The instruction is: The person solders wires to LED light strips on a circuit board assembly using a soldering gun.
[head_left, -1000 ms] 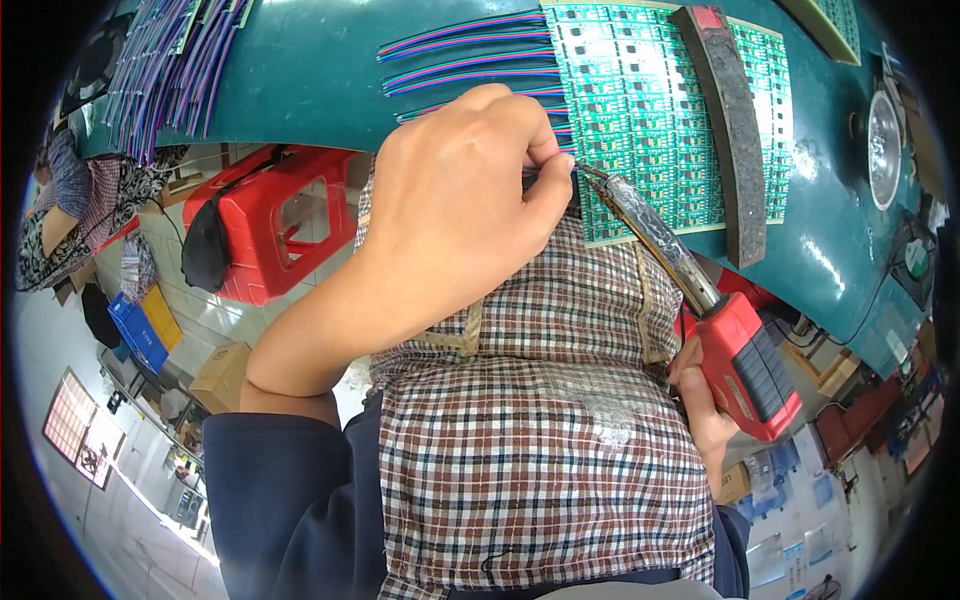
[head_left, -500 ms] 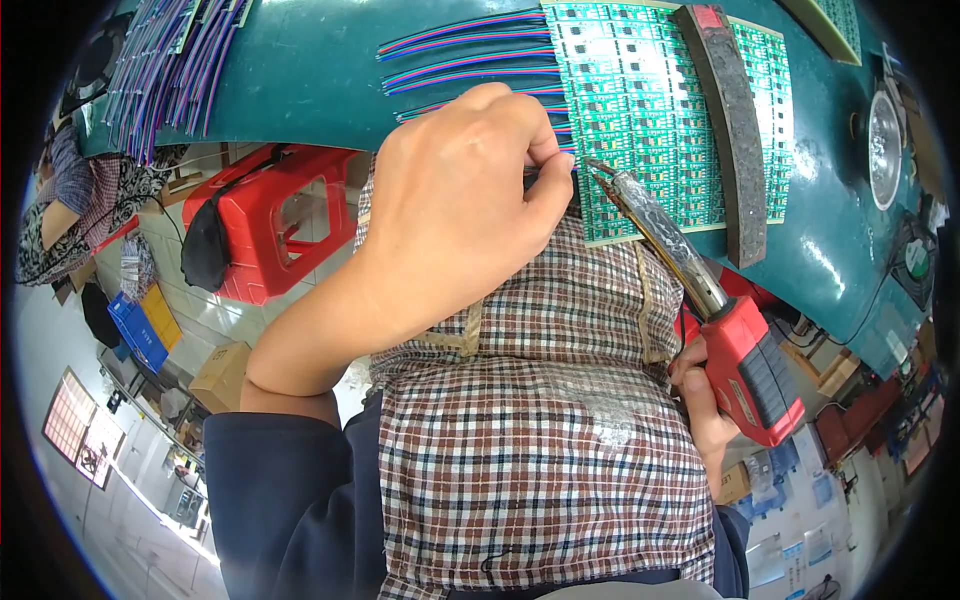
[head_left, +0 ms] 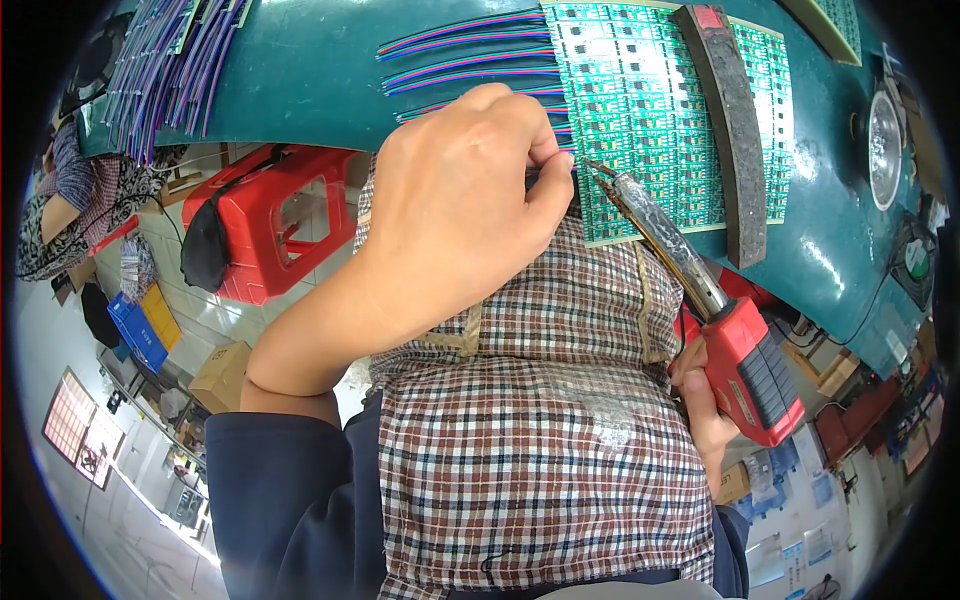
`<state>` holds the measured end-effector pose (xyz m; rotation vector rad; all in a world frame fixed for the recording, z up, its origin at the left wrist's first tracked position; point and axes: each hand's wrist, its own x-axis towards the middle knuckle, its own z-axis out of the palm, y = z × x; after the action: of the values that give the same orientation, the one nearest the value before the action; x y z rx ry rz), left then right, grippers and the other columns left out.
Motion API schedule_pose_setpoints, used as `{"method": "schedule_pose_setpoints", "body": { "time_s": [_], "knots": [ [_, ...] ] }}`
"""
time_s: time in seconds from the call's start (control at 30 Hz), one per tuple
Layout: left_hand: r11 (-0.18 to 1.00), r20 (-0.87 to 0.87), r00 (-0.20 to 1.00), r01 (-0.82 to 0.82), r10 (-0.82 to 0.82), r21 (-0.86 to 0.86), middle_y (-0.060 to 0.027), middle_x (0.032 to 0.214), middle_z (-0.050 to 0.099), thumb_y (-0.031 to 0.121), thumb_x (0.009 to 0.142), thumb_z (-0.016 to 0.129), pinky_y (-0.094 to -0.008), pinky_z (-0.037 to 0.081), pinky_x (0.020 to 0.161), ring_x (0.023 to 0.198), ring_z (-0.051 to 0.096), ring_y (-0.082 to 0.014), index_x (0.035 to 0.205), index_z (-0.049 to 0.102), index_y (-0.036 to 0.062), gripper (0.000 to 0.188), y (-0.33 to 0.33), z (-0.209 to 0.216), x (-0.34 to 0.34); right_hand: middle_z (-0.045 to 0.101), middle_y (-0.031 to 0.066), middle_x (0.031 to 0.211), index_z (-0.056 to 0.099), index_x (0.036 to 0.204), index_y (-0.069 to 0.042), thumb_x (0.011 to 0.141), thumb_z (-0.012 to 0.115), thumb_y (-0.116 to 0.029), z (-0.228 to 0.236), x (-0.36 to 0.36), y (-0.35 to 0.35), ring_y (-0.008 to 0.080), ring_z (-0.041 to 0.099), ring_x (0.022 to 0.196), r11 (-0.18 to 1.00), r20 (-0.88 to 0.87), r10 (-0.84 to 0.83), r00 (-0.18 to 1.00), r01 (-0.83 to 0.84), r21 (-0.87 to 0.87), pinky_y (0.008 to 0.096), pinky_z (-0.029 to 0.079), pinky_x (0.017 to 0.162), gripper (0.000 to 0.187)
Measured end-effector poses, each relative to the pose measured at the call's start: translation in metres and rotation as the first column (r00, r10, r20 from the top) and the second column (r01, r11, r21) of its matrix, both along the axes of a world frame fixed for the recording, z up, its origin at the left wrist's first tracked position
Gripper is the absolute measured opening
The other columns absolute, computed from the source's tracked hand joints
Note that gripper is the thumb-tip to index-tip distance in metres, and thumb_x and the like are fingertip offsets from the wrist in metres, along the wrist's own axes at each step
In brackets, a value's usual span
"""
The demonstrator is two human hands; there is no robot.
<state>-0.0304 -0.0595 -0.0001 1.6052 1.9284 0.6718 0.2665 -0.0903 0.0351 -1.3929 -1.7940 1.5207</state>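
Note:
A green panel of small circuit boards (head_left: 648,130) lies at the table's front edge, with bundles of thin coloured wires (head_left: 465,48) running out from its left side. My left hand (head_left: 460,190) is closed in a pinch at the panel's left edge, on coloured wires that its fingers mostly hide. From the right, my right hand (head_left: 705,405) grips a red-handled soldering iron (head_left: 752,370). The iron's tip meets the panel's lower left edge, just right of my left fingertips. Across the panel's right part rests a dark heavy bar (head_left: 730,140).
More wired boards (head_left: 180,65) are heaped at the far left of the green table (head_left: 310,75). A round metal dish (head_left: 884,150) and a small fan (head_left: 914,255) stand at the right. Below the table on the left is a red stool (head_left: 270,225); another person's arm (head_left: 62,215) shows beyond.
The soldering iron's tip has shifted very slightly against the panel's edge. Both hands otherwise keep their places, and the panel and bar have not moved.

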Motion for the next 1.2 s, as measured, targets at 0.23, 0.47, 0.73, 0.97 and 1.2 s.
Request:
{"method": "schedule_pose_setpoints", "body": {
  "time_s": [0.23,0.47,0.73,0.97,1.2],
  "knots": [
    [1.000,-0.012,1.000,0.002,-0.002,0.004,-0.0068,0.078,0.065,0.008,0.084,0.075,-0.0275,0.059,0.060,0.066,0.068,-0.0162,0.078,0.064,0.0005,0.015,0.000,0.000,0.000,0.058,0.0106,0.076,0.056,0.099,0.004,0.086,0.065,-0.004,0.000,-0.003,-0.003,0.0178,0.055,0.064,1.000,0.033,-0.006,0.999,0.006,-0.004,0.0295,0.044,0.060,0.017],
    [1.000,-0.019,1.000,0.003,-0.003,0.011,-0.0068,0.078,0.065,0.009,0.084,0.076,-0.0274,0.059,0.059,0.066,0.068,-0.0163,0.078,0.064,0.0009,0.015,0.000,0.000,0.000,0.059,0.0098,0.073,0.058,0.098,0.004,0.088,0.068,-0.013,0.010,-0.009,-0.005,0.0163,0.054,0.065,0.976,0.009,-0.179,0.984,0.178,-0.124,0.0289,0.043,0.060,0.022],
    [1.000,-0.010,1.000,0.001,-0.001,0.016,-0.0067,0.078,0.064,0.009,0.084,0.076,-0.0276,0.058,0.058,0.064,0.067,-0.0159,0.078,0.065,0.0010,0.015,0.000,0.001,0.001,0.060,0.0092,0.073,0.061,0.094,0.005,0.089,0.069,-0.018,0.001,0.003,-0.002,0.0167,0.055,0.064,0.999,0.108,-0.029,0.994,0.024,0.047,0.0300,0.045,0.062,0.025],
    [1.000,-0.025,1.000,0.007,-0.006,0.024,-0.0069,0.077,0.065,0.009,0.084,0.076,-0.0276,0.057,0.058,0.063,0.067,-0.0167,0.077,0.064,0.0009,0.016,-0.001,0.000,0.001,0.059,0.0102,0.076,0.059,0.097,0.004,0.087,0.067,-0.010,0.002,0.000,0.000,0.0184,0.056,0.065,1.000,0.055,0.007,0.998,-0.006,-0.022,0.0310,0.045,0.062,0.019],
    [1.000,-0.045,0.999,0.012,-0.011,0.023,-0.0071,0.077,0.064,0.011,0.085,0.076,-0.0284,0.057,0.058,0.063,0.067,-0.0173,0.076,0.063,0.0013,0.018,-0.001,0.000,0.002,0.058,0.0102,0.077,0.058,0.096,0.003,0.087,0.066,-0.007,0.005,-0.006,-0.009,0.0172,0.054,0.065,0.970,-0.049,-0.212,0.976,0.204,-0.133,0.0301,0.043,0.061,0.016]
  ]
}}
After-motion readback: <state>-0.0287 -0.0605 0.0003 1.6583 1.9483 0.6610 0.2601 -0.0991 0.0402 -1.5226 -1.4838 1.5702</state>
